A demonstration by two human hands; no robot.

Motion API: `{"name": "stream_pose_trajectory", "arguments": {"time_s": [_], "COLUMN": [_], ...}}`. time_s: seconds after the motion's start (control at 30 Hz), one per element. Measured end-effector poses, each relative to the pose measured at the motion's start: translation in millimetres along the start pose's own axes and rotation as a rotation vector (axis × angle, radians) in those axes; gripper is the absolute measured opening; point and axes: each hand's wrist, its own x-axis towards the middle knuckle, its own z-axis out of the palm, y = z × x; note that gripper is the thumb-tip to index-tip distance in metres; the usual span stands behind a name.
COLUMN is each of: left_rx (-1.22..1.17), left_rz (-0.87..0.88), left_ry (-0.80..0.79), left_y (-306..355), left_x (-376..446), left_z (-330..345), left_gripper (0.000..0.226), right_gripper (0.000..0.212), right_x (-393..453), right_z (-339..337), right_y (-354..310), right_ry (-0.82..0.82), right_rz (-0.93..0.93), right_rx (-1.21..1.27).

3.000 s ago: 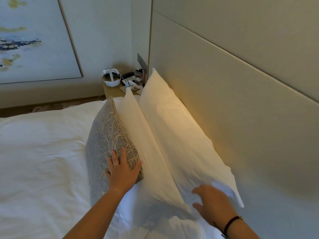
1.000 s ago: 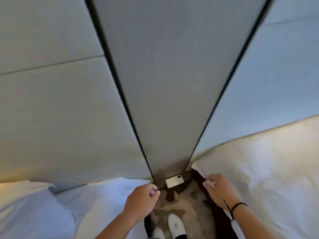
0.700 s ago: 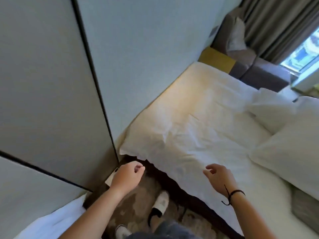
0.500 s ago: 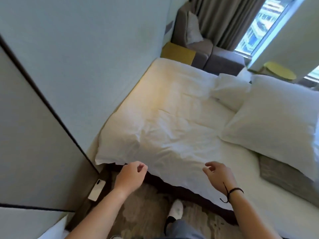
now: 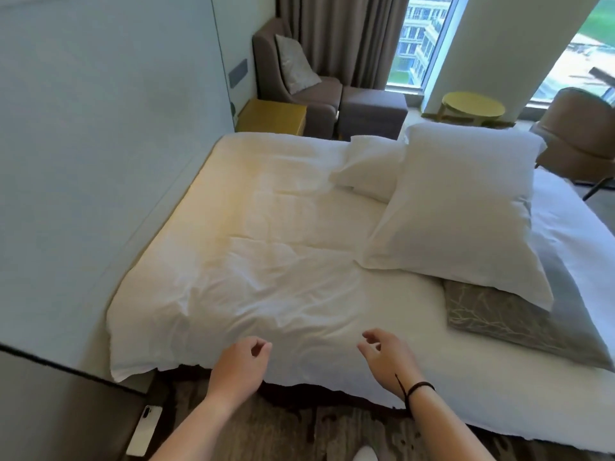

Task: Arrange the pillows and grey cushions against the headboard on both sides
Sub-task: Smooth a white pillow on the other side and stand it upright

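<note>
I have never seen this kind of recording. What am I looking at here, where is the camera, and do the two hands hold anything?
There is no machine. A person wears a wide-angle camera on the head, looking forward and down, so you see their own arms. The left hand and the right hand hover over the near edge of the bed; the fingers are loosely curled and hold nothing. On the bed lie a large white pillow, a smaller white pillow behind it, and a grey cushion partly under the large one. None leans on the headboard at the left yet. A phone lies on the floor.
</note>
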Motion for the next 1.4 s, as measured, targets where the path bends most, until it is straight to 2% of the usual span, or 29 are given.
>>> {"name": "stream_pose_trajectory", "arguments": {"time_s": [0.1, 0.27, 0.43, 0.6, 0.87, 1.0, 1.17, 1.4], "left_rx": [-0.004, -0.026, -0.006, 0.041, -0.056, -0.063, -0.015, 0.063], "left_rz": [0.001, 0.078, 0.118, 0.165, 0.327, 0.355, 0.325, 0.24], "left_ry": [-0.022, 0.002, -0.044, -0.129, -0.3, -0.362, -0.364, -0.22], "left_y": [55, 141, 193, 234, 337, 364, 375, 402], "left_x": [18, 44, 64, 104, 174, 195, 215, 241], "left_z": [40, 92, 128, 156, 224, 252, 266, 264], "left_gripper": [0.033, 0.021, 0.02, 0.02, 0.024, 0.021, 0.019, 0.021], "right_gripper": [0.035, 0.035, 0.035, 0.036, 0.04, 0.043, 0.052, 0.066], "right_x": [26, 58, 79, 97, 101, 116, 168, 269], "right_z": [-43, -111, -151, -172, -256, -283, -303, -348], "right_y": [45, 103, 142, 169, 218, 233, 255, 302], "right_ry": [0.03, 0.093, 0.125, 0.081, 0.152, 0.183, 0.171, 0.182], "right_rz": [0.026, 0.054, 0.083, 0.157, 0.299, 0.375, 0.422, 0.473], "right_rx": [0.034, 0.046, 0.088, 0.14, -0.117, -0.079, 0.036, 0.121]}}
